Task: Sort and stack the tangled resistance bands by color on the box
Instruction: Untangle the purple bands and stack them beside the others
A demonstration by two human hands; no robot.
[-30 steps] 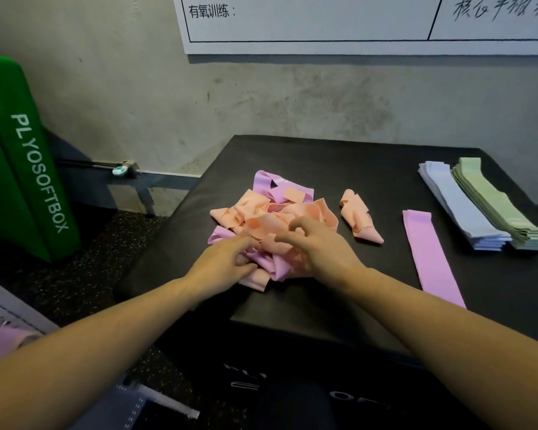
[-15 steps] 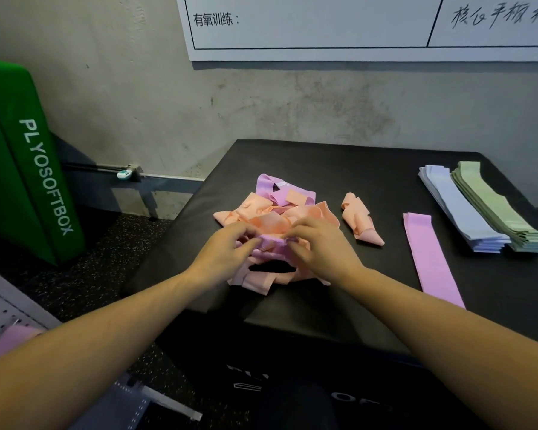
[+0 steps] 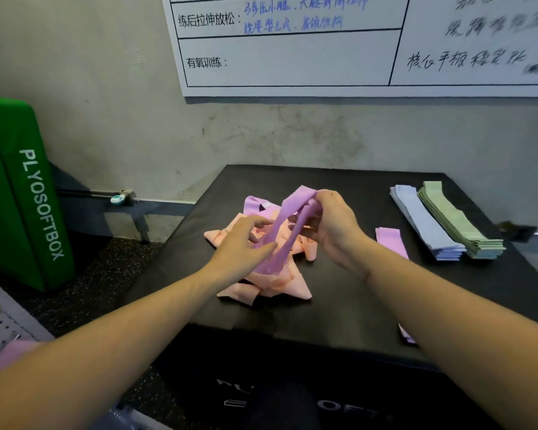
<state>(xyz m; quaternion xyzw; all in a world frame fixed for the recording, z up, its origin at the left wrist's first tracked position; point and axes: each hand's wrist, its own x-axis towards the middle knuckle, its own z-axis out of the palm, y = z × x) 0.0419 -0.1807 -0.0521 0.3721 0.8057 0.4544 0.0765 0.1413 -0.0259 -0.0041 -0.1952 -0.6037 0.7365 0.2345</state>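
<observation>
Padding in green, a plyo box (image 3: pixel 19 187), leans against the wall far off to the left of everything. Nearer, the left hand (image 3: pixel 241 243) has its fingers loosely spread, resting against the lower run of a purple band (image 3: pixel 280 231). That band rises from the tangled pile (image 3: pixel 261 274) of peach and purple up to the right hand (image 3: pixel 333 225), whose fingers are curled tight around its top end. Right of those fingers lie a flat purple band (image 3: pixel 390 242), then blue stack (image 3: pixel 426 225) and green stack (image 3: pixel 457 221) on the black box (image 3: pixel 354 321). Untangling looks to be the step; freeing the lower end probably comes next, before laying it beside the flat one.
</observation>
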